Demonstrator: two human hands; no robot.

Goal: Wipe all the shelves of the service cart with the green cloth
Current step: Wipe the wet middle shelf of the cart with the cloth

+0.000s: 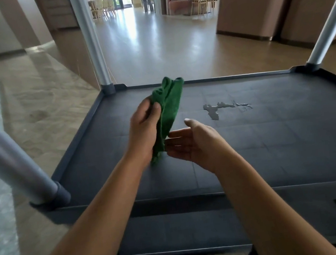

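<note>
The green cloth hangs folded and upright above the dark middle shelf of the service cart. My left hand grips its left side, thumb pressed on the fabric. My right hand is beside the cloth's lower end, palm turned up, fingertips touching the fabric, fingers apart. A small puddle of water lies on the shelf to the right of the cloth. A lower shelf shows beneath the front edge.
Grey metal posts stand at the shelf corners: far left, far right, near left. The shelf has a raised rim. Beyond is an open tiled floor, brown counters at right, and a person far off.
</note>
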